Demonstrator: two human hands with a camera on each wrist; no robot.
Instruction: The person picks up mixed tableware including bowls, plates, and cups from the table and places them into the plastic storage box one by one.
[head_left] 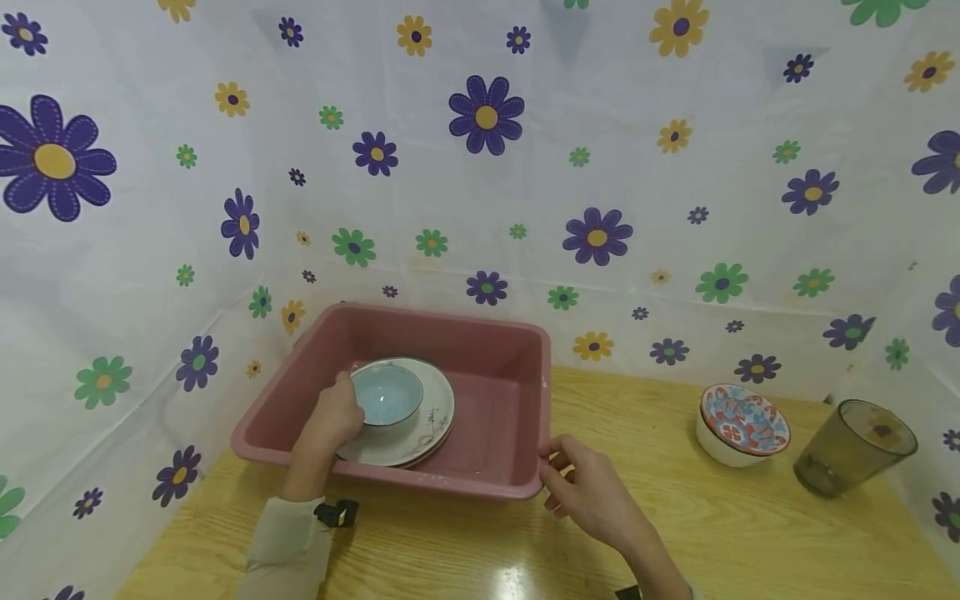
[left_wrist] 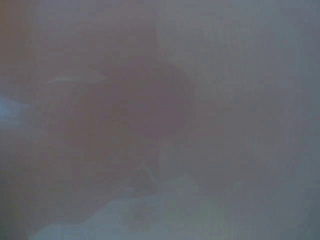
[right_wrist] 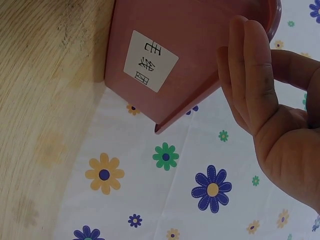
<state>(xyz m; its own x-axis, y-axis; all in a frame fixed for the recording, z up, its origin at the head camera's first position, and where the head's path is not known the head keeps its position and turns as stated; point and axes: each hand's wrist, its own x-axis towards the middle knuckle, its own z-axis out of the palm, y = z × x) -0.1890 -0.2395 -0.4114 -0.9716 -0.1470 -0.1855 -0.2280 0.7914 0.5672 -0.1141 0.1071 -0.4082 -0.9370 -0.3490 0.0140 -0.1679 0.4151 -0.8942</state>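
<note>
A pink plastic basin sits on the table, also filling the top of the right wrist view. Inside, toward its left, a light blue bowl rests over stacked white plates with a floral pattern. My left hand reaches over the basin's front rim and grips the bowl's left edge; its fingertips are mostly hidden. At the front right corner, my right hand holds the basin's rim between thumb and fingers. The right wrist view shows this hand at the basin's outer wall. The left wrist view is too blurred to read.
On the right of the wooden table stand a white bowl with a red and blue patterned inside and a tinted glass. A flower-print sheet hangs behind. A handwritten label is on the basin's side.
</note>
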